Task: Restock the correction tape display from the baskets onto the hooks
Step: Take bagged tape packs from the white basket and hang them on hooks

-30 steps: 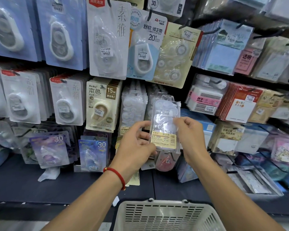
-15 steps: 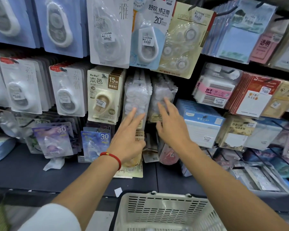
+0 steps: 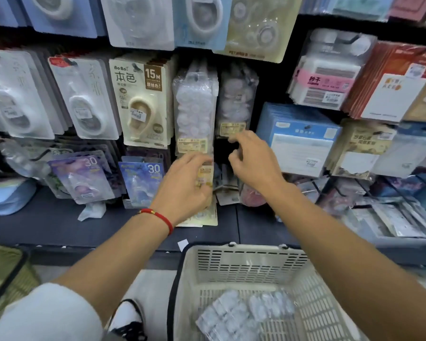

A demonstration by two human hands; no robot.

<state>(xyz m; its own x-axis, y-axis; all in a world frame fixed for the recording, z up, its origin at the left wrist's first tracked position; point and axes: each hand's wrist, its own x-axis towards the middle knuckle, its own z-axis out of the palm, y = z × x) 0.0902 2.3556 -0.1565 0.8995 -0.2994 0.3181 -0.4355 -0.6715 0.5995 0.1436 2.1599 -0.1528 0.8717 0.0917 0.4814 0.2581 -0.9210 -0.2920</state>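
With the clear pack now hung among the hooked packs, both empty, loosely curled hands are being withdrawn toward the basket.

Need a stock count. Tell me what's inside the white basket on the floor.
Inside the white basket lies a loose pile of clear refill packs on its bottom. The picture's lower edge cuts off the pile, and whatever lies beneath the packs is covered, so no count.
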